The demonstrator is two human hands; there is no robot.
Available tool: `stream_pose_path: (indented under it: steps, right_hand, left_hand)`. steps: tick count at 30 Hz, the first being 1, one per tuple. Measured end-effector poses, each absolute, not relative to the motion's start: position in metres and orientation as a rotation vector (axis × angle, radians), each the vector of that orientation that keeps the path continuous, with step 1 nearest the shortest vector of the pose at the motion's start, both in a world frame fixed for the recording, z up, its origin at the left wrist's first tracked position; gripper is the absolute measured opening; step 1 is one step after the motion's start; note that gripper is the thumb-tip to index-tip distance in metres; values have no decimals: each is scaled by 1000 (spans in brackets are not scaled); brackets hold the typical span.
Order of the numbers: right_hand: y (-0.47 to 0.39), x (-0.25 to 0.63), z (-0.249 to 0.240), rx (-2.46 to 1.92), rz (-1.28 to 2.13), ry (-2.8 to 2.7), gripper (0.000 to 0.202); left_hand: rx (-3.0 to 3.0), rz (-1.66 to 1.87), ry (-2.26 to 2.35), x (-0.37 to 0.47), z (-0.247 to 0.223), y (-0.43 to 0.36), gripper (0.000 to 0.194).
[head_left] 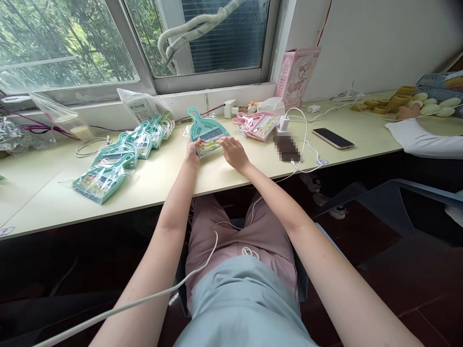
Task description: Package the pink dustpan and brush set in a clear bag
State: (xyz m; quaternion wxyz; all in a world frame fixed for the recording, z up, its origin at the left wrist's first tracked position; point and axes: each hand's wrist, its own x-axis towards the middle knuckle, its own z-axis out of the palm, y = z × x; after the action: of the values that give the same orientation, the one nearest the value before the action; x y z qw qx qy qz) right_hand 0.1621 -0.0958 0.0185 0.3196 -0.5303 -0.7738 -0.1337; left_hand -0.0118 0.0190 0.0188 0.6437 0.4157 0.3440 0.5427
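A turquoise mini dustpan with a brush (207, 129), in clear wrapping with a printed card, is held just above the table in front of me. My left hand (193, 148) grips its lower left corner, thumb on the front. At the lower right edge my right hand (234, 151) has its bent fingers on the card; its fingertips are partly hidden. To the left, several more wrapped turquoise dustpan sets (99, 182) lie overlapping in a row. A small pile of pink dustpan sets (257, 124) lies to the right of my hands.
A phone (333, 138), a charger with white cables (284, 123) and a blurred-out dark object (287, 147) lie on the right. Behind stands a pink box (297, 77). Another person's white sleeve (415, 137) rests at the far right. A white cable crosses my lap.
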Motion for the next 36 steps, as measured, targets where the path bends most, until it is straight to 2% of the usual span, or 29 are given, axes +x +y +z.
stream_pose_path:
  steps: [3, 8, 13, 20, 23, 27, 34, 36]
  right_hand:
    - [-87, 163, 14, -1531, -193, -1999, 34]
    - [-71, 170, 3, -1716, -36, -1906, 36]
    - [-68, 176, 1, -1668, 69, -1743, 29]
    - [-72, 183, 6, -1549, 93, -1456, 24]
    - [-70, 182, 5, -1427, 312, -1315, 30]
    - [-64, 180, 2, -1244, 521, -1130, 46]
    - [-59, 187, 2, -1274, 550, -974, 34]
    - [-59, 188, 2, -1252, 562, -965, 36]
  left_hand:
    - [923, 1312, 781, -9, 19, 16, 54]
    - [957, 1290, 697, -3, 20, 12, 60]
    - [986, 1252, 654, 4, 21, 8, 61]
    - [992, 1260, 623, 6, 26, 3, 49]
    - [1049, 1250, 601, 5, 29, 0, 40]
    - [1094, 1180, 561, 8, 33, -8, 40]
    - [1144, 965, 534, 8, 33, -17, 41]
    - [1159, 918, 552, 6, 31, -15, 43]
